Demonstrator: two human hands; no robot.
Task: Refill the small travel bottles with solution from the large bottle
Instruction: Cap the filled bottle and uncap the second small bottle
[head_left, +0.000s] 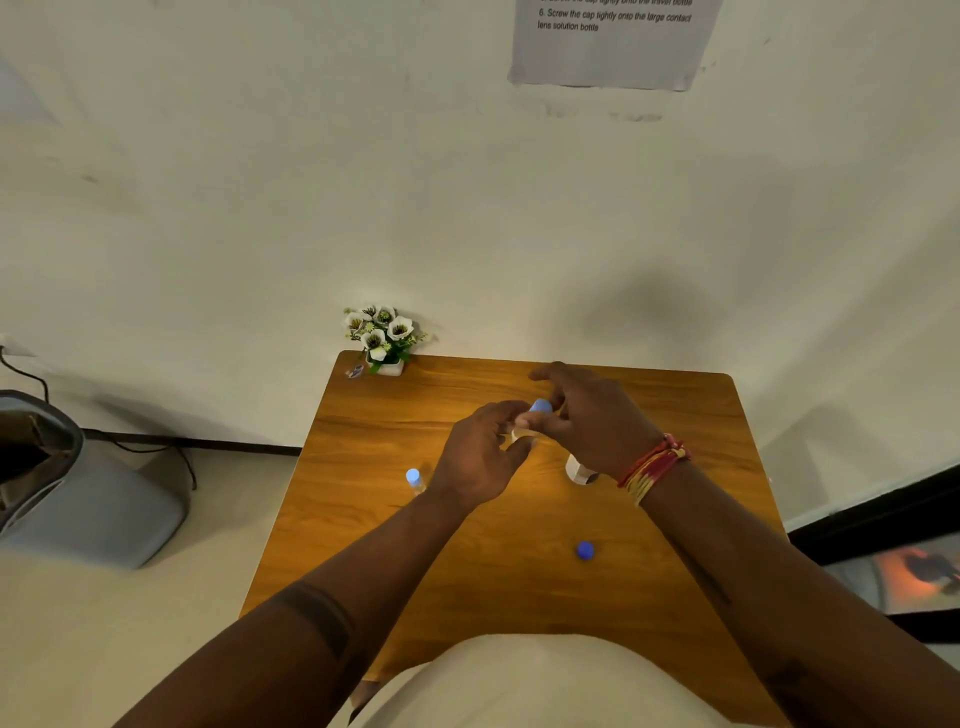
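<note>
Over the middle of the wooden table (675, 415), my left hand (480, 457) grips the body of a small clear travel bottle (519, 432). My right hand (587, 415) pinches its light blue cap (540, 406) on top. A second small travel bottle (414, 479) with a light blue cap stands upright to the left of my left wrist. The large white bottle (579, 470) stands under my right wrist, mostly hidden by it. A loose dark blue cap (585, 550) lies on the table nearer to me.
A small white pot of white flowers (383, 338) stands at the table's far left corner, with a small object (355, 371) beside it. A grey bin (78, 483) and cables sit on the floor to the left. An instruction sheet (613, 41) hangs on the wall.
</note>
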